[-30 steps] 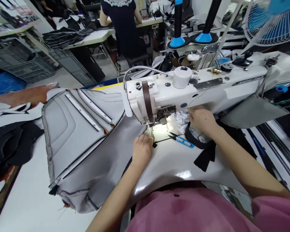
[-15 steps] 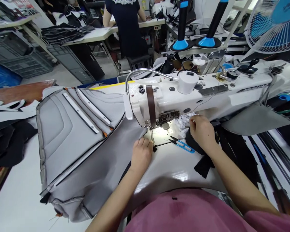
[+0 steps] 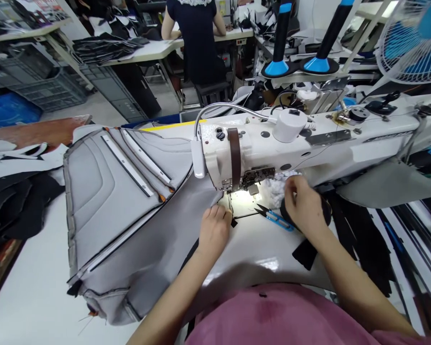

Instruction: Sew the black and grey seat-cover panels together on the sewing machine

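My left hand [image 3: 215,230] is closed on the edge of a grey padded seat cover [image 3: 147,254], just in front of the needle area of a white sewing machine [image 3: 258,148]. The cover spreads left over the table, its piped seams and pale strips facing up. My right hand [image 3: 305,208] is raised right of the needle, fingers curled together; anything between them is too small to make out. Blue-handled thread snips [image 3: 278,219] lie between my hands, black blades toward the needle. A black strip [image 3: 304,254] lies below my right hand.
White fluffy scraps [image 3: 275,189] sit under the machine arm. Two thread cones [image 3: 281,43] and a fan [image 3: 413,43] stand behind it. Black pieces [image 3: 25,206] lie at left. A co-worker [image 3: 196,43] sits at another table.
The view has shifted a little, so everything sits slightly farther right. My left hand keeps its hold on the seat cover; my right hand has moved only slightly, fingers still curled.
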`<state>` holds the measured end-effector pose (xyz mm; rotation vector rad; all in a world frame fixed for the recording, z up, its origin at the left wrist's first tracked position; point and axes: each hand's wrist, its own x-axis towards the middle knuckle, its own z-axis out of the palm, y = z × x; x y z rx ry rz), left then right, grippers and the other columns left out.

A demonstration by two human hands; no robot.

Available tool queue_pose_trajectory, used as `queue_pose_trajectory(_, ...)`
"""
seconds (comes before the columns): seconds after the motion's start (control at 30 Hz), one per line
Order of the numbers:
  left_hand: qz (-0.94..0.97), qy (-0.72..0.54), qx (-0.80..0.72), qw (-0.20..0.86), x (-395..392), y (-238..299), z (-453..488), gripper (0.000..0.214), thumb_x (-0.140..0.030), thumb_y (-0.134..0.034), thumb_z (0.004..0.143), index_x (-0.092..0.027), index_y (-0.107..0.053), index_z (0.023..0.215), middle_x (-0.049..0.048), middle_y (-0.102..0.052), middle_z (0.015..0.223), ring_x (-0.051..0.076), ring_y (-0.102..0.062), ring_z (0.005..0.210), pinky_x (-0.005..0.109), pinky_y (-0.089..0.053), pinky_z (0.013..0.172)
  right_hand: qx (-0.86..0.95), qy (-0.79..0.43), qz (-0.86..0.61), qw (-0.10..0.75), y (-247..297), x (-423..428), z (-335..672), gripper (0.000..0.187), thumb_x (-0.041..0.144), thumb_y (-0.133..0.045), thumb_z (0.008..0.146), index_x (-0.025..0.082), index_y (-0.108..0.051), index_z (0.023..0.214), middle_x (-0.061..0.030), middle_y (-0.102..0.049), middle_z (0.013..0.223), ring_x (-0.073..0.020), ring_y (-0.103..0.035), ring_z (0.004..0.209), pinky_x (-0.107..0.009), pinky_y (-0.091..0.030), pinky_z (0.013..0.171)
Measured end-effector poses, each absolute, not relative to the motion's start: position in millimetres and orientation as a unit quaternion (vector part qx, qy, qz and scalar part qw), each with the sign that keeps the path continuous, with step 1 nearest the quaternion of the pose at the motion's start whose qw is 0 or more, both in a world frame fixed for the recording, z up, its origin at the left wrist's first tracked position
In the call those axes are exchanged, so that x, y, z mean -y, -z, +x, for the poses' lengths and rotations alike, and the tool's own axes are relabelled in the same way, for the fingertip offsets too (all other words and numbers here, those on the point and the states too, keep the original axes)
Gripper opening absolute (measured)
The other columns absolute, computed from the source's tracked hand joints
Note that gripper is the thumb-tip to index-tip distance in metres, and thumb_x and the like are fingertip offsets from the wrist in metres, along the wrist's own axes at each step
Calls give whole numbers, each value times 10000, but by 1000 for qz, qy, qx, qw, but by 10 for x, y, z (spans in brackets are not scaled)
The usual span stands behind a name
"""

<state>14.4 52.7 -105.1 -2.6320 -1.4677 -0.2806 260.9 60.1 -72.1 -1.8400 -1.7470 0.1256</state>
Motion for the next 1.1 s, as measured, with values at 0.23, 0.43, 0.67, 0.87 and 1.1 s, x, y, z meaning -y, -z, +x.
queue_pose_trajectory(0.23,-880,55,470,33,-527,1005,152,226,-114,-429,931,-144,-651,960,71,-598,810,218,-543,804,336,-411,712,758,-240,-567,216,1051,-572,1880,230,159,-389,909,182,-497,1111,-6,-617,723,-186,-599,661,-264,-374,627)
queue_pose_trajectory(0.43,-894,58,444,35,-535,1012,141,264,-179,-415,966,-173,-610,1144,67,-595,843,215,-542,830,341,-418,691,750,-185,-627,98,1036,-830,1738,235,193,-375,966,141,-512,1149,-89,-687,810,-231,-648,754,-289,-368,648)
queue_pose_trajectory(0.67,-900,76,428,30,-532,1026,144,231,-211,-442,968,-197,-624,1110,48,-576,827,214,-535,825,341,-413,677,765,-197,-605,104,1029,-703,1835,188,289,-410,993,169,-546,1040,-52,-660,793,-203,-616,714,-285,-344,624)
queue_pose_trajectory(0.87,-894,88,437,31,-538,1048,158,228,-191,-420,971,-147,-632,1045,61,-591,827,218,-544,826,346,-428,699,787,-226,-561,123,1034,-549,1957,231,213,-615,872,203,-556,1096,-36,-605,970,-189,-586,873,-271,-382,720)
queue_pose_trajectory(1.1,-896,72,437,22,-545,1003,169,262,-138,-382,956,-146,-621,1063,66,-591,833,230,-549,819,362,-454,703,783,-225,-573,91,959,-525,1872,404,237,-645,860,183,-544,1247,-65,-592,1030,-203,-587,932,-281,-405,771)
